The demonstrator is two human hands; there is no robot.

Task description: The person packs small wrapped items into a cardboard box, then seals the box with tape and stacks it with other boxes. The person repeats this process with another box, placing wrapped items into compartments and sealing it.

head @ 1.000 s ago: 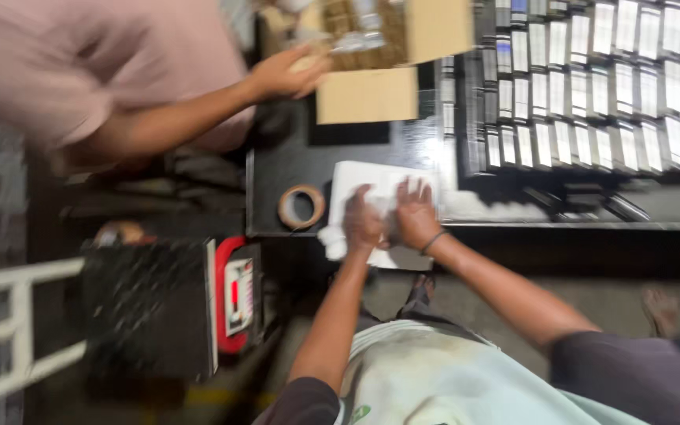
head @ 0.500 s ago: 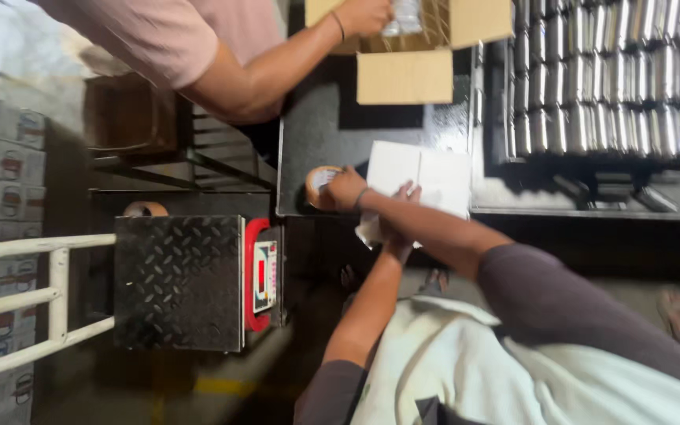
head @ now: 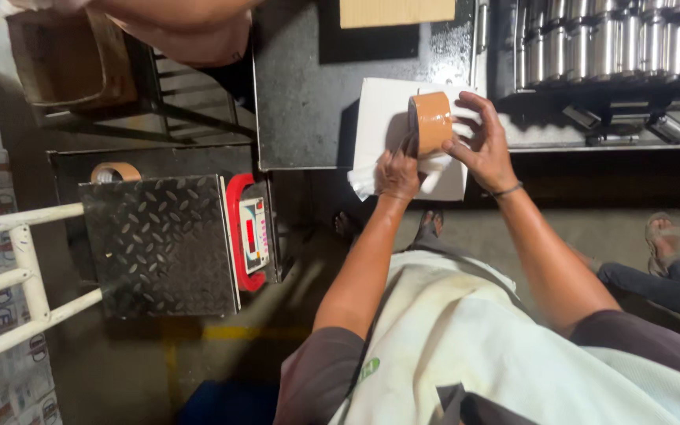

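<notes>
Dark metal bench (head: 308, 94) carries a white box (head: 375, 118) at its near edge. Both grips close on a brown tape roll (head: 430, 122) standing on the box: the right hand (head: 478, 145) clasps its far side, the left hand (head: 397, 171) pinches the near side, the roll's axis running along the bench edge.

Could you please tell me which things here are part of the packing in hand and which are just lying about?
In hand:
- brown tape roll, held by the right hand
- white box, under the left hand

Lying about:
- platform scale
- spare tape roll
- metal tins
- cardboard carton
</notes>
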